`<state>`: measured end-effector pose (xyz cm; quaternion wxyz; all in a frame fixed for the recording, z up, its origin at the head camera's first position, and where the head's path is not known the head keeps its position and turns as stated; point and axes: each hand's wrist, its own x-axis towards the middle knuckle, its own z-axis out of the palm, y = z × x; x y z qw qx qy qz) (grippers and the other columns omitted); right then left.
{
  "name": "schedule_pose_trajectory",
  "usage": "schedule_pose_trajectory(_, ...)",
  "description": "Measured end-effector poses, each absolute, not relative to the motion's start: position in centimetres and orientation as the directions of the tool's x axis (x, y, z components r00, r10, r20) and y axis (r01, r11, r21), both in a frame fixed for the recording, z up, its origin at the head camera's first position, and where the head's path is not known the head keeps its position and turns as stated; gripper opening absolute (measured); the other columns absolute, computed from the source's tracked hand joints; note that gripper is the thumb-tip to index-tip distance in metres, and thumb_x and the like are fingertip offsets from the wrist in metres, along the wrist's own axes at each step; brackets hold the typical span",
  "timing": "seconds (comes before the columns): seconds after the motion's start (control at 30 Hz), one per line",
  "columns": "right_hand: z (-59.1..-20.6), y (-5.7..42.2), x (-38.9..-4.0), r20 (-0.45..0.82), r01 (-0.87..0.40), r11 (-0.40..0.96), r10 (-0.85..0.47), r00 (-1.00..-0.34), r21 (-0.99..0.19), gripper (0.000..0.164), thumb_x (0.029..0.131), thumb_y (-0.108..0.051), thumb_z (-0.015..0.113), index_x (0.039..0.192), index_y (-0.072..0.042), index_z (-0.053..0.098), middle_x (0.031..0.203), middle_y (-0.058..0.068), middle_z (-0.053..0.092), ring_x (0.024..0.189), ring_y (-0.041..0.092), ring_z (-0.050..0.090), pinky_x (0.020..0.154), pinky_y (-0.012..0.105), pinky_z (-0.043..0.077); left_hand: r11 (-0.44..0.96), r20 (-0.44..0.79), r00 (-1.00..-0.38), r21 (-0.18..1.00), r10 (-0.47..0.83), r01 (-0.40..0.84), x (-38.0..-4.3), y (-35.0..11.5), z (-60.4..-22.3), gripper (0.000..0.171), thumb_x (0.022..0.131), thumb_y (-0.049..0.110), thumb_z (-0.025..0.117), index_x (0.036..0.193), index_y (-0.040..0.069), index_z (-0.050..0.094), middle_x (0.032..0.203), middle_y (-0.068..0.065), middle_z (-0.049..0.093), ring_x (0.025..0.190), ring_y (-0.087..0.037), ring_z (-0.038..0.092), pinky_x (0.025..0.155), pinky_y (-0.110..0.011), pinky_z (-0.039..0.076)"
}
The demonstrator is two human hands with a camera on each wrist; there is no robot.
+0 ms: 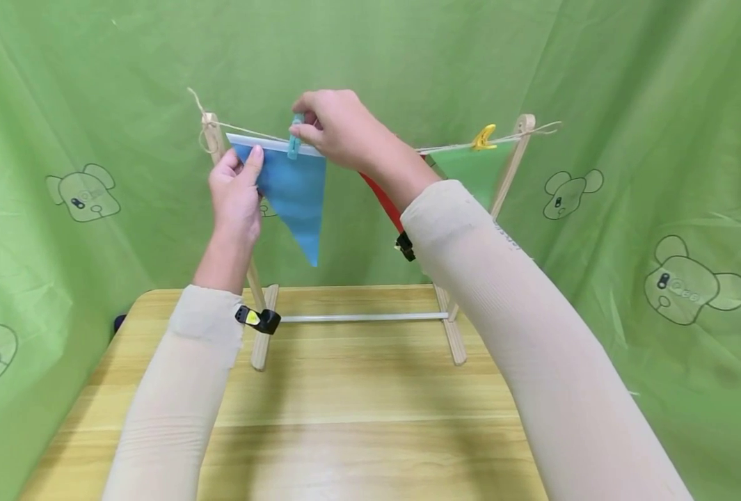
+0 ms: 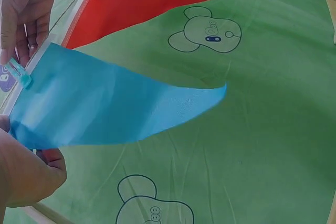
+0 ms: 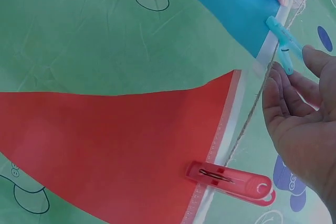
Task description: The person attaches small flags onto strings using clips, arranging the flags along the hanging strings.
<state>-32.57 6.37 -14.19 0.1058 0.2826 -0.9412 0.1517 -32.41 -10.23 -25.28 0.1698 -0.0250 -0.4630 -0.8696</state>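
Observation:
A blue triangular pennant point(image 1: 295, 191) with a white top band hangs point down near the left end of a string point(image 1: 245, 129). My left hand point(image 1: 235, 191) pinches its upper left corner, thumb in front and fingers behind. Around the middle of the white band sits a light-blue clothespin point(image 1: 293, 142). My right hand point(image 1: 345, 129) holds that clothespin's handles between thumb and fingers. In the right wrist view, the clothespin point(image 3: 283, 40) has its jaw end over the band, beside the string.
A red pennant point(image 3: 115, 145) hangs to the right under a red clothespin point(image 3: 231, 182). Farther right, a yellow clothespin point(image 1: 484, 138) holds a green pennant point(image 1: 470, 167). Wooden posts point(image 1: 511, 170) carry the string, joined low by a white rod point(image 1: 364, 317) over the wooden table point(image 1: 345, 390).

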Motion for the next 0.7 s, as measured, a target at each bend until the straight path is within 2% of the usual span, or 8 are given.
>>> schedule_pose_trajectory(0.2, -14.15, 6.4, -32.52, 0.292, -0.575, 0.788, -0.51, -0.809, -0.218, 0.046, 0.108, -0.03, 0.055, 0.145, -0.004, 0.056, 0.128, 0.009, 0.069, 0.113, 0.015, 0.063, 0.097, 0.024, 0.053, -0.493, 0.175, -0.951, 0.823, -0.255, 0.284, -32.23, -10.38, -25.3, 0.022, 0.098, 0.014, 0.069, 0.119, 0.007, 0.07, 0.115, -0.007, 0.073, 0.109, -0.022, 0.069, 0.098, -0.036, 0.055)
schedule_pose_trajectory(0.37, -14.16, 6.42, -32.39, 0.299, -0.587, 0.779, -0.518, -0.801, -0.223, 0.045, 0.107, -0.029, 0.057, 0.144, -0.003, 0.057, 0.127, 0.009, 0.07, 0.114, 0.016, 0.065, 0.098, 0.024, 0.053, -0.467, 0.156, -0.954, 0.844, -0.255, 0.263, -32.2, -10.39, -25.45, 0.024, 0.099, 0.016, 0.07, 0.121, 0.007, 0.069, 0.112, -0.006, 0.073, 0.102, -0.02, 0.069, 0.086, -0.029, 0.057)
schedule_pose_trajectory(0.5, -14.27, 6.38, -32.21, 0.302, -0.583, 0.775, -0.51, -0.805, -0.245, 0.045, 0.107, -0.03, 0.058, 0.143, -0.003, 0.057, 0.125, 0.008, 0.07, 0.111, 0.014, 0.064, 0.097, 0.023, 0.053, -0.442, 0.144, -0.952, 0.86, -0.271, 0.255, -32.05, -10.44, -25.64, 0.022, 0.098, 0.018, 0.071, 0.118, 0.007, 0.069, 0.105, -0.004, 0.072, 0.092, -0.016, 0.067, 0.073, -0.023, 0.054)
schedule_pose_trajectory(0.63, -14.29, 6.45, -31.92, 0.302, -0.556, 0.787, -0.48, -0.824, -0.267, 0.049, 0.107, -0.033, 0.057, 0.147, -0.005, 0.053, 0.13, 0.007, 0.068, 0.116, 0.014, 0.063, 0.1, 0.022, 0.052, -0.412, 0.136, -0.949, 0.877, -0.285, 0.249, -31.76, -10.5, -25.74, 0.019, 0.097, 0.019, 0.072, 0.113, 0.008, 0.07, 0.1, -0.002, 0.071, 0.083, -0.014, 0.064, 0.066, -0.021, 0.05)
schedule_pose_trajectory(0.7, -14.23, 6.58, -31.77, 0.299, -0.535, 0.799, -0.458, -0.837, -0.275, 0.053, 0.107, -0.035, 0.056, 0.15, -0.006, 0.05, 0.137, 0.007, 0.066, 0.122, 0.014, 0.062, 0.104, 0.022, 0.05, -0.391, 0.132, -0.948, 0.888, -0.289, 0.243, -31.56, -10.47, -25.72, 0.02, 0.097, 0.02, 0.073, 0.113, 0.009, 0.071, 0.099, -0.001, 0.071, 0.082, -0.013, 0.063, 0.067, -0.021, 0.049)
